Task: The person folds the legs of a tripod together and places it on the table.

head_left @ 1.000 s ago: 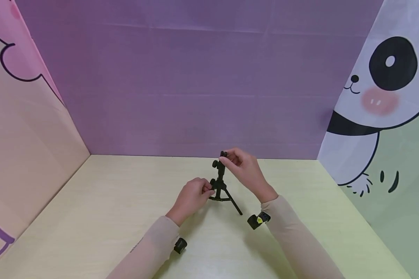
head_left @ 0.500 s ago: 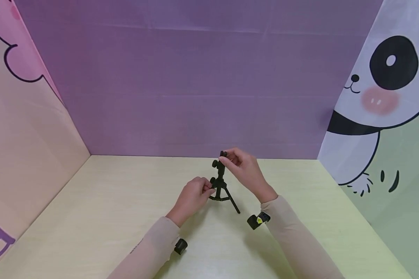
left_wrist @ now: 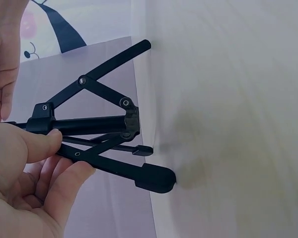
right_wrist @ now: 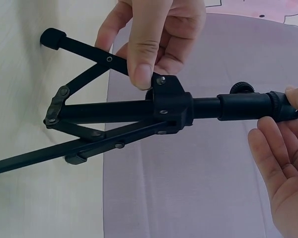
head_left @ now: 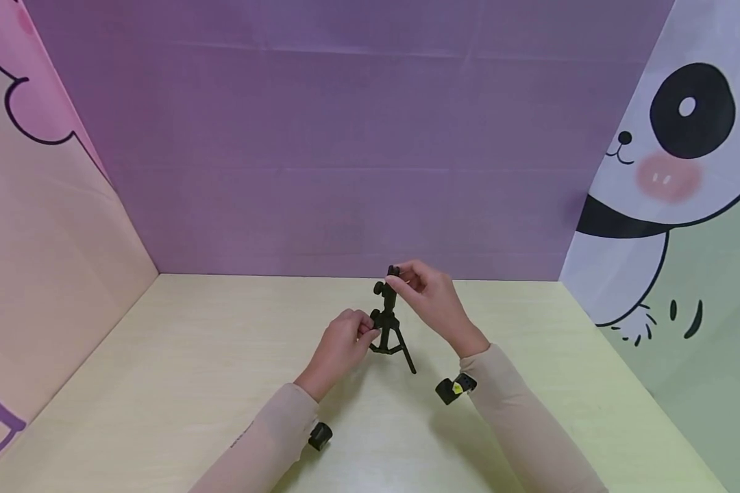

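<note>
The left hand [head_left: 343, 348] pinches one leg [right_wrist: 82, 48] of a black tripod [head_left: 385, 320], its fingers [left_wrist: 72, 183] and thumb set on either side of the bar, just below the hub [right_wrist: 170, 106]. The right hand [head_left: 430, 296] is higher and to the right of the left fingers; its thumb and fingers [right_wrist: 275, 136] pinch the top end of the centre column [right_wrist: 203, 107]. The tripod is between the two hands, roughly upright, its top leaning slightly toward the right fingers. Its legs are splayed, tied to the foot of the column by hinged braces [left_wrist: 105, 94]; another leg [head_left: 407, 352] slants down on the right, below the right fingers. I cannot tell whether every foot touches the counter [head_left: 191, 383] beneath the fingers. An upper knob [head_left: 378, 288] sits just left of the right fingertips, and a lower knob [head_left: 375, 315] just above the left ones. Beyond both sets of fingers rises a purple backdrop [head_left: 345, 150]; well to the right of the right fingers is a panda drawing [head_left: 693, 154]. A small black device [head_left: 320, 435] is at the left wrist, below the left fingers
</note>
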Demonstrator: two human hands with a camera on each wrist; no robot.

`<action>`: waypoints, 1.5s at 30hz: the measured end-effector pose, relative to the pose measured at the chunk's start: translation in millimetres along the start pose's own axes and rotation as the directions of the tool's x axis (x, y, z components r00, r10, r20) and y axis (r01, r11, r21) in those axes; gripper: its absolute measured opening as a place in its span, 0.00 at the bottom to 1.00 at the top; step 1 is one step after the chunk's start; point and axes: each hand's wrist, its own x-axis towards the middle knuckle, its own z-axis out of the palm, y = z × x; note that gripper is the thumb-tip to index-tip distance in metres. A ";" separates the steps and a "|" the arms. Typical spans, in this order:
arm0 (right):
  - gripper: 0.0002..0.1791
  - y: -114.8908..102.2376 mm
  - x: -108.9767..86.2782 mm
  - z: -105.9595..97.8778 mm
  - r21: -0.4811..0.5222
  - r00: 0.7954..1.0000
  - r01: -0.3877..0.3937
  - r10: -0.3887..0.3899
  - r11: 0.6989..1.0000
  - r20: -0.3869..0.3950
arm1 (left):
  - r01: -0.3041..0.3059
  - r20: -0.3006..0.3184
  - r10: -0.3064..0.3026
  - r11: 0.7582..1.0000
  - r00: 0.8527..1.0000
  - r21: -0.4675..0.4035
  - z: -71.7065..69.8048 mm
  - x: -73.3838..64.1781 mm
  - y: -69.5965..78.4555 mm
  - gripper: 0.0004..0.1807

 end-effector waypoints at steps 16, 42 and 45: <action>0.12 1.6 2.5 3.6 -0.008 1.000 0.017 -0.017 1.000 -0.001 | 0.073 -0.029 -0.076 0.991 0.997 -0.113 4.2 1.6 -2.8 0.06; 0.14 4.1 3.4 4.0 -0.010 1.000 -0.014 0.015 1.000 0.010 | 0.076 -0.045 -0.086 0.981 0.995 -0.179 10.5 1.4 -7.5 0.05; 0.14 3.6 3.3 4.3 -0.004 1.000 -0.009 0.009 1.000 0.010 | 0.070 -0.045 -0.079 0.982 0.996 -0.177 10.4 1.1 -8.0 0.05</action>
